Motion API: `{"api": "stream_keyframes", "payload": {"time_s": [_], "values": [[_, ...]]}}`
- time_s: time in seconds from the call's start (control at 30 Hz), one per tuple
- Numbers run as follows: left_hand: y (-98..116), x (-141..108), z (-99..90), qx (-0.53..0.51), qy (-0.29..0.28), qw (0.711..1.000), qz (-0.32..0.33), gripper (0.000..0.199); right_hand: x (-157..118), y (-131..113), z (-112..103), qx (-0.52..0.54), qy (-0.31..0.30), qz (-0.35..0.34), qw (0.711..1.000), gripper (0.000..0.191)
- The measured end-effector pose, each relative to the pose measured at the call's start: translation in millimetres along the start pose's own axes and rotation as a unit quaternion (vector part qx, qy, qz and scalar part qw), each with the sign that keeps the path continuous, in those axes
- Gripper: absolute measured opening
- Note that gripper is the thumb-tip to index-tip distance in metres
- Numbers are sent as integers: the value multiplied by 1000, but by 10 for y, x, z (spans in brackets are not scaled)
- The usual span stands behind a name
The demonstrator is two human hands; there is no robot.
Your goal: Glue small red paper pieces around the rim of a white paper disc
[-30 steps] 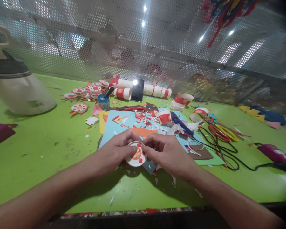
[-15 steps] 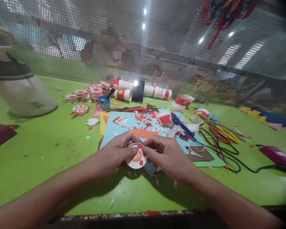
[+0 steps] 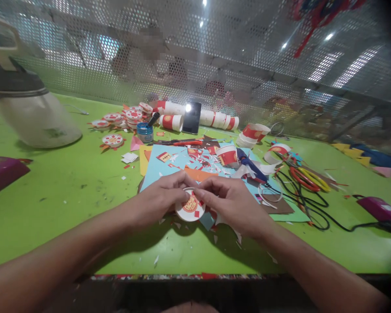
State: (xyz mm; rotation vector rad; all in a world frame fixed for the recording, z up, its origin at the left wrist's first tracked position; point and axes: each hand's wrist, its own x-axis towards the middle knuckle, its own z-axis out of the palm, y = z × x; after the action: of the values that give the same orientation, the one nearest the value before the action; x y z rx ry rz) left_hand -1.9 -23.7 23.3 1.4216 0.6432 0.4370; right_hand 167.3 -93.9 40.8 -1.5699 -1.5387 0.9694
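A round white paper disc with a raised rim, an orange printed emblem and small red squares is held between both hands, above the green table near its front edge. My left hand grips its left side, thumb on the face and fingers behind. At the upper right rim, my right hand has thumb and fingers closed on the disc, the thumb beside a red square. Fingertips behind the disc are hidden. Beyond the hands lie a light blue sheet and an orange paper strip, with red and white scraps scattered about.
Similar decorated discs are piled at the back left, near a blue jar. A phone leans against stacked paper cups. On the right are a blue glue gun, scissors and black cables. A large jug stands left.
The view has tilted down slightly, so the table appears higher. The disc has turned a little between my hands, and my right thumb has slid further onto its face.
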Motion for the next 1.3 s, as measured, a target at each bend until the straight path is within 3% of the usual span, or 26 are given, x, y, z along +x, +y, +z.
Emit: {"api": "stream_keyframes", "payload": {"time_s": [0.13,0.3,0.77,1.3], "values": [[14,-4,-23,11,27,1000,-3,16,-3,-2,-32,15,-23,-9,1000,23],[-15,1,-57,4,14,1000,4,15,-9,4,-32,10,-18,-3,1000,13],[-6,7,-23,-10,-32,999,6,19,-32,-34,30,-47,21,7,999,11],[5,2,-45,-3,-46,999,-2,23,-22,6,-8,1,-13,16,1000,17]]}}
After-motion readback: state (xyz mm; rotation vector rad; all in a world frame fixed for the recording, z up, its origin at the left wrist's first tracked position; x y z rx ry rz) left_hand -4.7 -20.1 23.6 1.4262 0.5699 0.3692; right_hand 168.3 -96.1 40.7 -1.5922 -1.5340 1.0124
